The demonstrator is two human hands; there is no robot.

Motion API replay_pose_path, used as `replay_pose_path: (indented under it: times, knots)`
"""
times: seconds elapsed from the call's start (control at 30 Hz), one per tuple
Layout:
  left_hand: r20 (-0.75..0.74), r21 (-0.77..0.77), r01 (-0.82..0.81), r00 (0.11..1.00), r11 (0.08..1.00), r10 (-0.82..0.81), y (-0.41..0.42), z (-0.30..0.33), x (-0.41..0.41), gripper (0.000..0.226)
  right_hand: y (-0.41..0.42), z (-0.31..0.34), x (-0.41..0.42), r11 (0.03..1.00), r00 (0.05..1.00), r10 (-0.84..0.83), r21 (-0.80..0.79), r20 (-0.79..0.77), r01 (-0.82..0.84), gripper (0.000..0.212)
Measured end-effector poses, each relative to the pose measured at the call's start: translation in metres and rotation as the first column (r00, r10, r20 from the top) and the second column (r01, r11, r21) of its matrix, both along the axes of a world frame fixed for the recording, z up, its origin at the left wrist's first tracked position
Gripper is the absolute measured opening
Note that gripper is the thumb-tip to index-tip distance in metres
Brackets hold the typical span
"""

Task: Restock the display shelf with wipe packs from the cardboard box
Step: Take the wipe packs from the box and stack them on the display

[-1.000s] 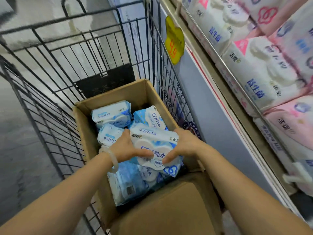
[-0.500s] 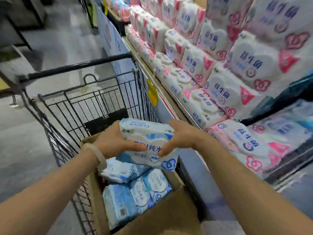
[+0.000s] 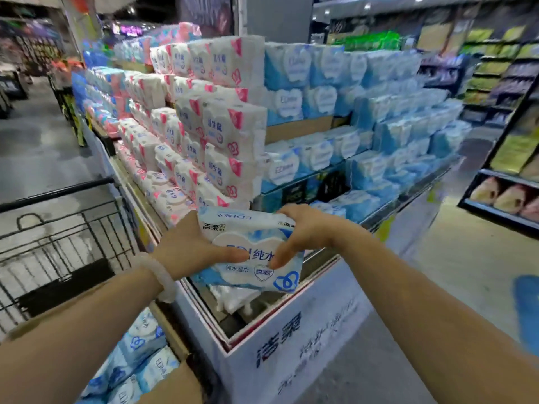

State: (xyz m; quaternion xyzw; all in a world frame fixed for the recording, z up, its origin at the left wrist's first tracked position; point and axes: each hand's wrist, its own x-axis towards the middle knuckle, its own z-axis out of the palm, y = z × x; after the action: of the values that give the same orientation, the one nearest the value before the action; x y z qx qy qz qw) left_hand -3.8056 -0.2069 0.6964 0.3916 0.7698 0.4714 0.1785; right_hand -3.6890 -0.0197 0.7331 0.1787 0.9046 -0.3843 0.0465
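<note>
I hold a blue and white wipe pack [image 3: 253,252] in the air over the corner of the display shelf [image 3: 291,342]. My left hand [image 3: 186,249] grips its left end, thumb across the front. My right hand [image 3: 303,231] grips its right end, thumb on the front too. Below left, the cardboard box [image 3: 172,383] in the cart holds several more blue wipe packs [image 3: 140,365]. Rows of matching blue packs [image 3: 335,153] fill the shelf's tiers ahead on the right.
Pink and white tissue packs [image 3: 210,132] are stacked on the shelf's left side. The black wire cart [image 3: 64,246] stands at left. An aisle floor [image 3: 472,275] runs along the right, with more shelving [image 3: 507,158] beyond it.
Both hands lifted the wipe pack out of the box and carried it up and rightward to the shelf corner. My view swung from the cart up to the display.
</note>
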Motion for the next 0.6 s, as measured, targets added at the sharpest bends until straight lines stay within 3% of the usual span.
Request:
replay_pose_path:
  times: [0.13,0.37,0.5,0.6]
  knots:
    - [-0.028,-0.025,0.019,0.999,1.0,-0.019,0.065,0.005,0.036,0.066,0.061,0.003,0.046,0.998,0.998,-0.06,0.02,0.004,0.06,0.073]
    - [-0.044,-0.04,0.056,0.997,0.998,-0.058,0.168,0.004,0.045,0.059,0.156,0.0,0.067,0.991,0.991,-0.13,0.0,-0.037,0.13,0.075]
    - [-0.047,-0.02,-0.052,0.998,0.998,0.051,0.232,-0.013,0.017,0.099,0.217,-0.002,0.046,0.988,0.99,-0.135,0.068,-0.028,0.136,0.073]
    - [-0.047,-0.009,-0.126,0.991,0.992,0.125,0.284,-0.025,-0.007,0.101,0.269,-0.002,0.015,0.987,0.994,-0.108,0.12,-0.006,0.108,0.07]
